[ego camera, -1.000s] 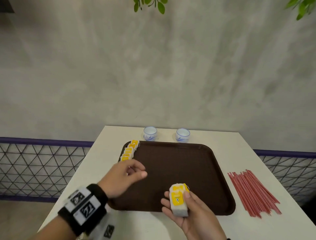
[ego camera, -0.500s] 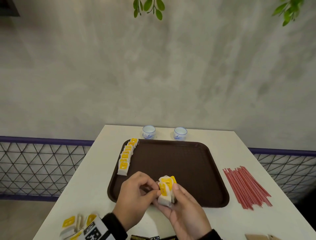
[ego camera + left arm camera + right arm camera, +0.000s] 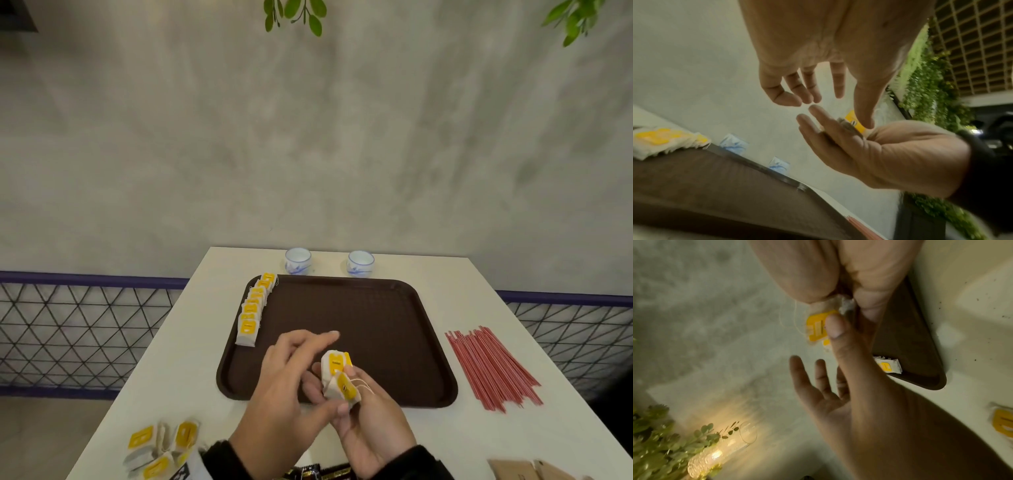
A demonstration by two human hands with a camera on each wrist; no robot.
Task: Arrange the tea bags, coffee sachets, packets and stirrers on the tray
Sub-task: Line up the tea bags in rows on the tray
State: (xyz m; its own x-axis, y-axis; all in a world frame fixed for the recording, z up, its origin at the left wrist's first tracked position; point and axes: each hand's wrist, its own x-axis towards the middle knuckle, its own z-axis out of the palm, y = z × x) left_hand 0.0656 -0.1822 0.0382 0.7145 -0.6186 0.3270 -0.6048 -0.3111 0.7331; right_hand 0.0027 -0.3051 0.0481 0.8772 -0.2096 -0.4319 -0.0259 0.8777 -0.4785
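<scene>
Above the tray's point(image 3: 376, 325) near edge, the right hand point(image 3: 370, 425) cups a small stack of tea bags point(image 3: 339, 377), thumb on top. The left hand point(image 3: 284, 387) meets it, thumb touching the stack, fingers spread.

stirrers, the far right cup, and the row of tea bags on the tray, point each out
stirrers point(image 3: 493, 368): head view, middle of the red bundle on the table.
far right cup point(image 3: 360, 263): head view, its front wall.
row of tea bags point(image 3: 253, 310): head view, a yellow tag midway along the row.
</scene>
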